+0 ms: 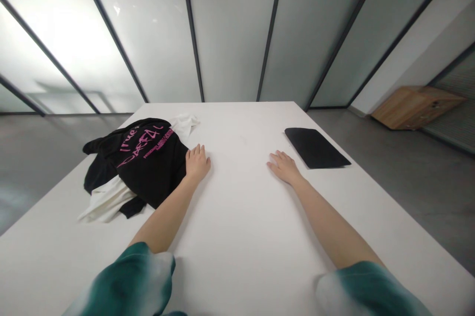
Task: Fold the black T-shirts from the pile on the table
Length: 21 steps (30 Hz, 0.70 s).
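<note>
My left hand (196, 161) lies flat and open on the white table (241, 217), its edge touching a crumpled black T-shirt with pink lettering (148, 158). A white garment (107, 202) lies under and behind the black shirt. My right hand (284, 165) rests flat and open on the bare tabletop, fingers spread, a short way left of a flat black rectangular pad (315, 147). Neither hand holds anything. Both forearms are bare below green-and-white sleeves.
Frosted glass panels with dark frames stand behind the table. A wooden cabinet (415, 106) sits on the grey floor at the far right. The table's edges run close by on the left and right.
</note>
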Available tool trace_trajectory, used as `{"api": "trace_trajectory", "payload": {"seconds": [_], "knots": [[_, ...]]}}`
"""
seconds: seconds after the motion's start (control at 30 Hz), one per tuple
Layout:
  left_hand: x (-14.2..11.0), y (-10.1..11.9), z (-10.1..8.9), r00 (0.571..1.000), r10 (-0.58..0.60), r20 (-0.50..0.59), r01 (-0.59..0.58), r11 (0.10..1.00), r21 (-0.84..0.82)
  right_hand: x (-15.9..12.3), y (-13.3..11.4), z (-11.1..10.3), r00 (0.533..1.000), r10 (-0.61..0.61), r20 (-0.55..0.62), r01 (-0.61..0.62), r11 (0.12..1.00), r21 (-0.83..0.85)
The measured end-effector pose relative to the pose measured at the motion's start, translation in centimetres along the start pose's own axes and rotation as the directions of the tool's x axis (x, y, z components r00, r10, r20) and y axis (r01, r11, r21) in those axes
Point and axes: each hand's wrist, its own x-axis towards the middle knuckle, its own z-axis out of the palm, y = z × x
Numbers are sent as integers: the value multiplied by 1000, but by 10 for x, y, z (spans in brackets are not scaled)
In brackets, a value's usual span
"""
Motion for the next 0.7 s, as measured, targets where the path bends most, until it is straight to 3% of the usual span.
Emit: {"api": "trace_trajectory", "payload": {"seconds": [0.1, 0.23, 0.37, 0.47, 0.53, 0.6, 0.63, 0.7], "knots": [[4, -18, -7, 993, -106, -51, 109, 992, 57, 1, 0, 1, 1000, -2, 1, 2, 1000, 2], [7, -41, -5, 964, -264, 33, 262, 963, 56, 2, 2, 3, 1000, -12, -3, 12, 1000, -8], [8, -53, -3, 959, -279, 53, 279, 960, 11, 4, 4, 7, 999, -21, -25, 21, 1000, 4], [13, -58, -2, 948, -319, 17, 319, 939, -126, 4, 5, 7, 1000, -17, -26, 17, 1000, 8], [18, -62, -2, 897, -442, 6, 422, 854, -304, 4, 6, 7, 1000, -13, -24, 13, 1000, 8], [25, -69, -2, 798, -602, -26, 494, 679, -543, 4, 5, 7, 1000, -11, -19, 11, 1000, 6], [28, -74, -3, 736, -675, -54, 479, 576, -663, 4, 5, 7, 1000, -12, -17, 12, 1000, 4], [35, -88, -8, 646, -752, -130, 323, 424, -846, 4, 5, 6, 1000, -13, -17, 13, 1000, 0]]}}
